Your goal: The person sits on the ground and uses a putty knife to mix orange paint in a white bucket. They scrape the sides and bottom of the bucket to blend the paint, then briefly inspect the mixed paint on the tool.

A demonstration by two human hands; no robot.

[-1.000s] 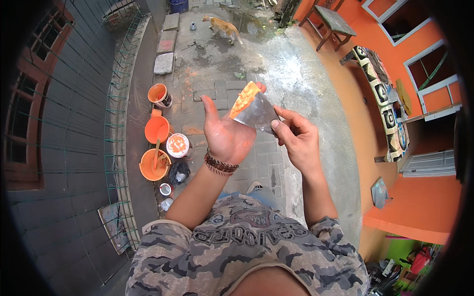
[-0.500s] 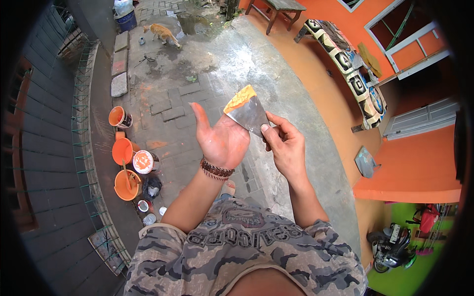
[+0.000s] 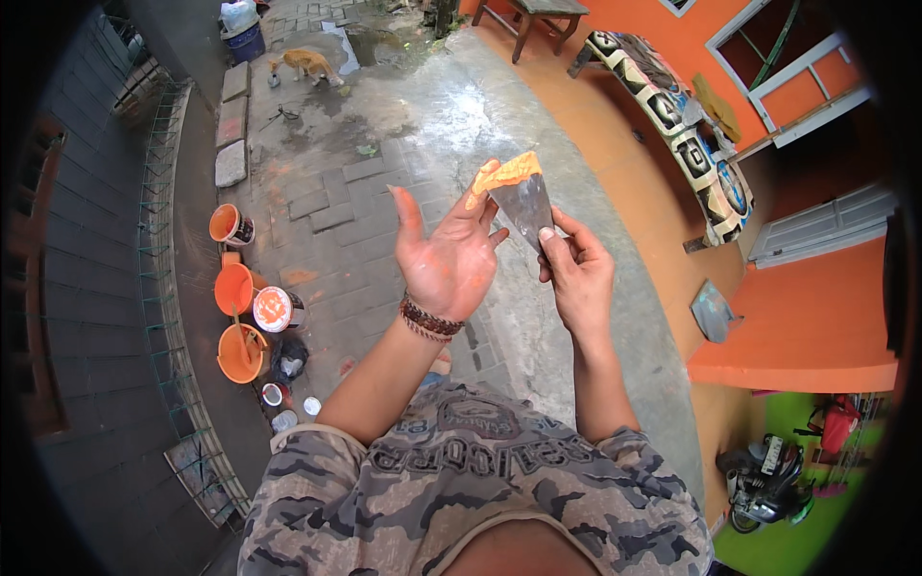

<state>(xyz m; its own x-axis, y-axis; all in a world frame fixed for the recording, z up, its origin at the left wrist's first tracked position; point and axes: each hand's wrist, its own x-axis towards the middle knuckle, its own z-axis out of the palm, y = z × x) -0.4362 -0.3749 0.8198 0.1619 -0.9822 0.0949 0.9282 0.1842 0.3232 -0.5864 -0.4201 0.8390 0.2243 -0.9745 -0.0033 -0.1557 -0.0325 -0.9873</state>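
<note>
My right hand (image 3: 582, 276) pinches a putty knife (image 3: 527, 209), its steel blade tilted up toward the far side. Yellow-orange paste (image 3: 515, 172) lies thick along the blade's far edge. Palm up and stained with orange, my left hand (image 3: 448, 261) is spread beside the blade. Paste also sits on one of its fingertips at the blade's left corner. The blade partly hides the other fingers of that hand. A braided bracelet circles the left wrist.
Orange paint buckets (image 3: 235, 290) and a white-lidded pail (image 3: 276, 308) stand left on the paving. A cat (image 3: 307, 64) is farther off. Along the orange wall at right is a patterned bench (image 3: 680, 134), with a wooden table (image 3: 530, 17) beyond. A motorbike (image 3: 765, 480) stands lower right.
The putty knife has moved right and turned, away from my left palm. Paste now shows on a left fingertip at its edge. Far off, the cat has shifted slightly left.
</note>
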